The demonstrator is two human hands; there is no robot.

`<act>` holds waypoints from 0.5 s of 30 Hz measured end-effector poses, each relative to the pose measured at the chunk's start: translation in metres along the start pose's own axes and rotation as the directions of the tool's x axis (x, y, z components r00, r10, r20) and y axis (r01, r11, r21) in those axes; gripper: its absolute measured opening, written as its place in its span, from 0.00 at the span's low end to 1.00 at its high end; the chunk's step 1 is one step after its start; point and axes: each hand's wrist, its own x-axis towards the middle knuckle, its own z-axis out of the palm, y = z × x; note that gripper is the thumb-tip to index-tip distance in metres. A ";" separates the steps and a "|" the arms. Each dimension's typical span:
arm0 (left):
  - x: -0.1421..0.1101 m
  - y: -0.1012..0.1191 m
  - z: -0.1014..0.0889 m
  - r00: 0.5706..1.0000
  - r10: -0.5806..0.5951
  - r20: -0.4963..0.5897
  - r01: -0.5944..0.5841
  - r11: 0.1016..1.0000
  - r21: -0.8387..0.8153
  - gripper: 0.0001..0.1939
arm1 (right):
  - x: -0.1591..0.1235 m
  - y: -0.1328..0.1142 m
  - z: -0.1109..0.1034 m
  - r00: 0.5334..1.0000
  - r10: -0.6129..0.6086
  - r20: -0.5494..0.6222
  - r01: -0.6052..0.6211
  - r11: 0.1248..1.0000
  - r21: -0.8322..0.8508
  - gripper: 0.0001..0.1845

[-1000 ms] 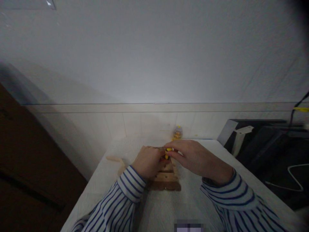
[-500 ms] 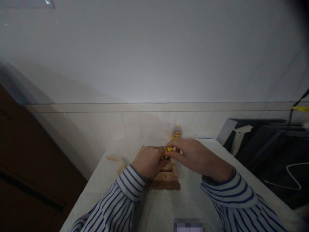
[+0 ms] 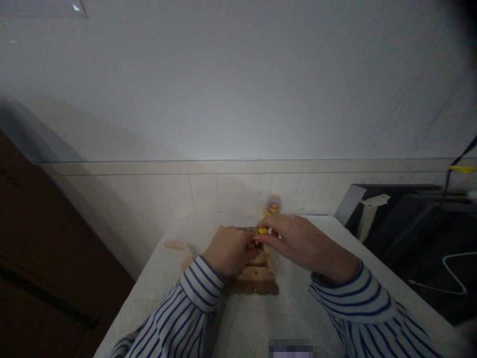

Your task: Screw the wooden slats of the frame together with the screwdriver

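A small wooden assembly [image 3: 256,273] of slatted boards with dark holes lies on the white-covered table, partly hidden under my hands. My right hand [image 3: 298,243] pinches a small yellow-and-black object [image 3: 263,231] between thumb and fingers, over the assembly's far part; its exact kind is too small to tell. My left hand [image 3: 231,248] lies across the left side of the assembly, fingers curled, their tips close against the yellow-and-black object. What those left fingertips grip is hidden. A pale wooden strip [image 3: 178,245] sticks out on the left, beyond my left wrist.
A clear bottle with yellow parts [image 3: 274,204] stands at the table's back edge by the wall. Dark flat panels [image 3: 406,223] and a white cable [image 3: 452,288] are right of the table [image 3: 149,288]. Brown furniture [image 3: 48,238] stands on the left.
Both hands stay nearly in place around the yellow-and-black object. The whole view has shifted very slightly; nothing has been taken up or let go.
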 end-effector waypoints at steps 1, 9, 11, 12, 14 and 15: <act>0.000 0.000 0.000 1.000 -0.010 0.000 0.010 1.000 -0.013 0.09 | 0.000 0.000 0.000 1.000 0.000 -0.001 0.000 1.000 0.000 0.11; 0.001 0.001 0.000 0.999 -0.033 -0.031 0.032 0.999 -0.010 0.13 | 0.000 0.002 0.004 1.000 0.011 -0.004 -0.011 1.000 0.002 0.12; 0.001 0.001 -0.001 0.999 -0.028 -0.034 0.028 1.000 -0.001 0.13 | -0.001 0.002 0.005 1.000 -0.016 -0.017 0.016 1.000 -0.013 0.13; 0.000 0.001 -0.001 0.999 -0.025 -0.034 0.026 1.000 0.002 0.14 | -0.001 0.002 0.005 0.999 -0.039 -0.032 0.039 0.999 -0.019 0.14; 0.000 0.000 -0.002 0.999 -0.020 -0.032 0.020 1.000 0.008 0.14 | -0.001 0.001 0.003 0.995 -0.079 -0.067 0.077 0.997 -0.021 0.16; -0.001 0.000 -0.002 0.999 -0.018 -0.029 0.018 1.000 0.009 0.14 | -0.002 0.000 0.001 0.993 -0.090 -0.073 0.090 0.996 -0.014 0.17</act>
